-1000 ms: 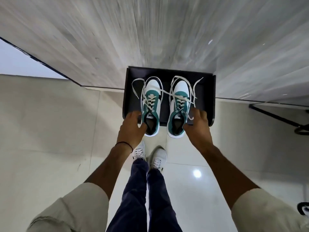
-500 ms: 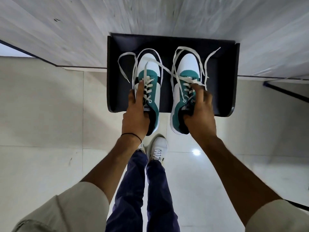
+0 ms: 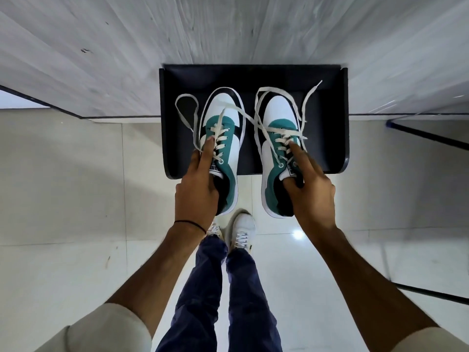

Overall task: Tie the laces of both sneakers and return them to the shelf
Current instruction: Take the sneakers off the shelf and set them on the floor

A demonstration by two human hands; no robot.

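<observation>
Left hand (image 3: 196, 191) clamped on left sneaker (image 3: 223, 148), right hand (image 3: 311, 194) clamped on right sneaker (image 3: 278, 148). Toes over black shelf (image 3: 327, 138), heels overhanging near edge. Laces (image 3: 256, 120) untied, tangled between sneakers.

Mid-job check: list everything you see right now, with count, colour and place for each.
sneakers: two, teal, white and black, toes over the shelf, heels past its front edge, one in each hand
laces: off-white, untied, trailing loose over both sneakers and the shelf
shelf: one, black, against the wall
wall: pale grey woodgrain, top of view
floor: light glossy tiles
left hand: grips the left sneaker at its opening
right hand: grips the right sneaker at its opening
legs: two, navy trousers, white shoes, bottom centre
</observation>
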